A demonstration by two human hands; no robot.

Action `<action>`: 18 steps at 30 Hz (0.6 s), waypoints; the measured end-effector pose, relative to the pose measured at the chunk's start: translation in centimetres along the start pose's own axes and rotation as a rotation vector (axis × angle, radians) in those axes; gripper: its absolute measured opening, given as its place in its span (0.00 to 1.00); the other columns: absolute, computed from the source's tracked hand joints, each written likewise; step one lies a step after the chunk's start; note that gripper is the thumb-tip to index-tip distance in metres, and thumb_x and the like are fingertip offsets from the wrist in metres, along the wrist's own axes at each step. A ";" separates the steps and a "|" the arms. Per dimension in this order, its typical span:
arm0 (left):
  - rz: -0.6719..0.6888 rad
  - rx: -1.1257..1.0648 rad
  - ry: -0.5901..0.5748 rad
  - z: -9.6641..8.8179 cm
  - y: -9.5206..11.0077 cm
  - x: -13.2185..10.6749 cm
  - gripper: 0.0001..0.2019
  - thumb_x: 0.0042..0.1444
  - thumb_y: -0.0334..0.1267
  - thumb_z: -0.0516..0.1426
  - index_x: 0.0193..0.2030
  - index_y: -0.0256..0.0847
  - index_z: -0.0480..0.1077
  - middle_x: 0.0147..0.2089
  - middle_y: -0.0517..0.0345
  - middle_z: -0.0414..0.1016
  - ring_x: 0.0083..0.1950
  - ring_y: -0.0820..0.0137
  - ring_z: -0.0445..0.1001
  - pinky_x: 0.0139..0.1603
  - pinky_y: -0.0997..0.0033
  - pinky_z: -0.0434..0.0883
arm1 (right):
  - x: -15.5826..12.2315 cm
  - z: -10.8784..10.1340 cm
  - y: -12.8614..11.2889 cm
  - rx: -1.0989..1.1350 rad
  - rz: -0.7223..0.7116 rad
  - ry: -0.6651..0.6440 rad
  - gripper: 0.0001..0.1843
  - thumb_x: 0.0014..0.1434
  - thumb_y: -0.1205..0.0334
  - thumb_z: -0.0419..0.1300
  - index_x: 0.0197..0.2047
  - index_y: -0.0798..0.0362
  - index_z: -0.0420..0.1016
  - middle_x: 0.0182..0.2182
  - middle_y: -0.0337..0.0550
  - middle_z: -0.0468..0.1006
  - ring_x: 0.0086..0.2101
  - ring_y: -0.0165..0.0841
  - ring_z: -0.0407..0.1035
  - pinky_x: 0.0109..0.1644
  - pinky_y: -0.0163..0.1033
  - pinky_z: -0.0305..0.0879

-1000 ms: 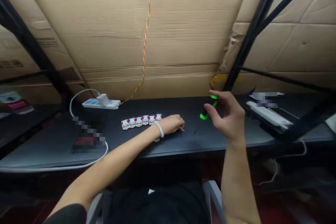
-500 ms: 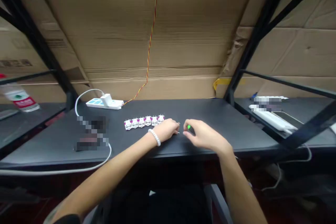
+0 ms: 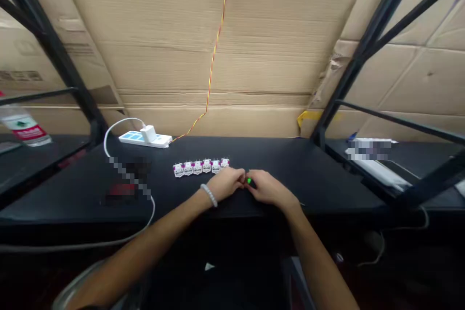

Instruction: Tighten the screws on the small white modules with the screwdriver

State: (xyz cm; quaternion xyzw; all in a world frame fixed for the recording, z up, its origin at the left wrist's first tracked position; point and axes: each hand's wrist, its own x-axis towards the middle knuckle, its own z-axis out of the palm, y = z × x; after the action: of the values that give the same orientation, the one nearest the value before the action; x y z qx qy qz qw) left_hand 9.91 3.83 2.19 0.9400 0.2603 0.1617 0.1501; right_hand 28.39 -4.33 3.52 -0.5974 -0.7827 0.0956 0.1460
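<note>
L hand (image 3: pixel 225 183): curled, contents hidden, can't tell.
R hand (image 3: pixel 268 189): gripping green-tipped tool (image 3: pixel 249 181).
Risk: tip slips, jabs L hand; scatters nearby white-magenta parts row (image 3: pixel 201 167).

**Desk tally: six switches top the count**

Six small white-and-magenta plastic switches (image 3: pixel 201 167), count them, six in one row! One white-and-blue power strip (image 3: pixel 135 139), one white plug-in charger (image 3: pixel 148 132), one white cable (image 3: pixel 153 207). One twisted red-and-yellow wire (image 3: pixel 215 55). One clear plastic bottle with a red label (image 3: pixel 22 127). Two hands, left hand (image 3: pixel 227 181) and right hand (image 3: pixel 269 189). One white bead bracelet (image 3: pixel 209 195), one green-tipped tool (image 3: pixel 249 181), one black desk (image 3: pixel 312 174).
</note>
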 end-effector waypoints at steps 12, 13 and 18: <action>0.091 -0.307 0.285 -2.7 0.9 -2.6 0.03 0.65 0.30 0.66 0.39 0.40 0.80 0.34 0.61 0.84 0.34 0.71 0.80 0.40 0.73 0.76 | -1.4 -2.7 -1.6 0.140 -0.119 0.204 0.07 0.72 0.64 0.59 0.44 0.51 0.80 0.41 0.46 0.87 0.40 0.38 0.80 0.47 0.40 0.70; 0.111 -0.344 0.319 -2.9 1.0 -3.1 0.02 0.65 0.31 0.66 0.39 0.40 0.81 0.35 0.60 0.85 0.34 0.70 0.81 0.40 0.73 0.76 | -1.6 -2.9 -1.9 0.153 -0.139 0.222 0.07 0.72 0.64 0.60 0.43 0.51 0.80 0.40 0.46 0.86 0.40 0.37 0.80 0.46 0.39 0.70; 0.188 -0.406 0.490 -4.0 1.7 -5.6 0.02 0.64 0.35 0.67 0.39 0.41 0.83 0.35 0.57 0.87 0.33 0.69 0.82 0.37 0.72 0.79 | -2.5 -3.1 -3.9 0.204 -0.311 0.310 0.08 0.71 0.68 0.58 0.44 0.50 0.79 0.40 0.45 0.85 0.39 0.37 0.80 0.43 0.39 0.71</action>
State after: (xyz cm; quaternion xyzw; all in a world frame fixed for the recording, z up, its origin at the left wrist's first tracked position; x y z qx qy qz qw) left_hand 4.55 0.23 5.18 0.8440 0.1632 0.4446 0.2516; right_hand 26.47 -7.87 7.40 -0.4592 -0.8198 0.0577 0.3371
